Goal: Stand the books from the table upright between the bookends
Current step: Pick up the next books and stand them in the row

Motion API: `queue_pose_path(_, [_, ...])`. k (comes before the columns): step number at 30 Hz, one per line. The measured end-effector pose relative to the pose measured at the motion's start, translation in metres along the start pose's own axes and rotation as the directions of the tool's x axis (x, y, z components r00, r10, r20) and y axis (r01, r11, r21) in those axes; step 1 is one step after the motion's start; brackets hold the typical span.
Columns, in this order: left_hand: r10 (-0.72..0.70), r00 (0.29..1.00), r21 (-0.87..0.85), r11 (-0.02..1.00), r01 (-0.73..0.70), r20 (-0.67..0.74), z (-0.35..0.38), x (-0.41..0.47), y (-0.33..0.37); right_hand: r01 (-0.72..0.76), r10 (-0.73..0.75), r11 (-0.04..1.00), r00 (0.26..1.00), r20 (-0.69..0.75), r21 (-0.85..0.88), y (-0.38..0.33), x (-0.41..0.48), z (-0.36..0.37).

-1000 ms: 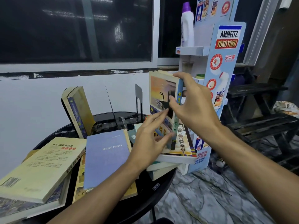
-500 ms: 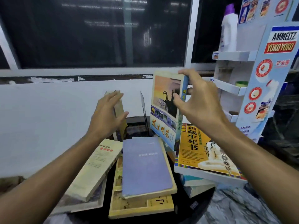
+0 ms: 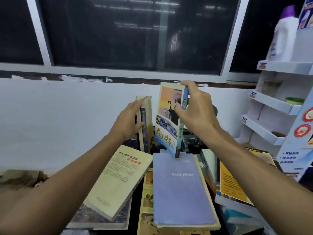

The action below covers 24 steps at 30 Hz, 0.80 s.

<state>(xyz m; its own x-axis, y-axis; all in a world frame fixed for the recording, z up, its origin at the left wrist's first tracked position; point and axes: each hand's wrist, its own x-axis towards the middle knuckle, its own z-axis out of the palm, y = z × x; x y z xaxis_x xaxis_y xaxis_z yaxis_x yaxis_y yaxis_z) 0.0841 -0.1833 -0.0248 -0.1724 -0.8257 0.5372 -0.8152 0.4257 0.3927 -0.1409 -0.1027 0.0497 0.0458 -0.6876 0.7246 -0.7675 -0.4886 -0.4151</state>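
While both bare forearms reach forward over it, the round black table (image 3: 135,197) carries most of the stock, little of its top showing between the books. Wall and dark window (image 3: 132,36): behind the table, full width. White display rack (image 3: 277,106): right edge, shelved, with a purple-capped white bottle (image 3: 282,39) on its top shelf. Lilac book (image 3: 182,192): flat, centre, cover up, lying on a yellow book (image 3: 145,197) whose edge shows at its left. Cream book (image 3: 118,180): flat, left of centre, back cover up, tilted across a darker book beneath. Orange book (image 3: 232,184): flat, right, partly under the right forearm, on top of further books; a pale book (image 3: 208,161) shows between it and the lilac one. Sunset book (image 3: 171,121): held up off the pile, nearly upright, cover facing left, its lower corner just above the far end of the lilac book. Tan book (image 3: 146,122): standing at the back of the table, leaning slightly, spine toward the camera, just left of the sunset book and apart from it. Right hand (image 3: 196,109): clamped over the sunset book's spine near the top, thumb on the cover, fingers around the far side. Left hand (image 3: 128,121): flat and fingers extended, pressed against the tan book's left face, steadying it, not wrapped around it. Bookends: hidden behind books and hands; cannot tell their position.
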Motion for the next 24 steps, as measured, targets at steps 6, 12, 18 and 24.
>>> queue_pose_path(6, [-0.031,0.999,-0.046,0.999,0.029,-0.037,0.009,-0.002,0.005,-0.006,0.005,1.000,1.000,0.006,0.025,0.012,0.021,0.041])
queue_pose_path(12, [-0.015,0.996,-0.121,0.993,0.004,-0.090,0.016,-0.002,0.002,0.014,-0.014,1.000,1.000,0.003,0.014,0.017,0.035,0.070])
queue_pose_path(18, [-0.018,0.995,-0.126,0.992,0.005,-0.102,0.015,0.000,-0.002,-0.013,0.015,0.997,0.999,-0.038,0.072,0.024,0.034,0.101])
queue_pose_path(24, [-0.013,0.995,-0.136,0.991,-0.001,-0.103,0.018,0.002,-0.006,-0.049,0.063,0.990,0.993,-0.103,0.134,0.028,0.024,0.127])
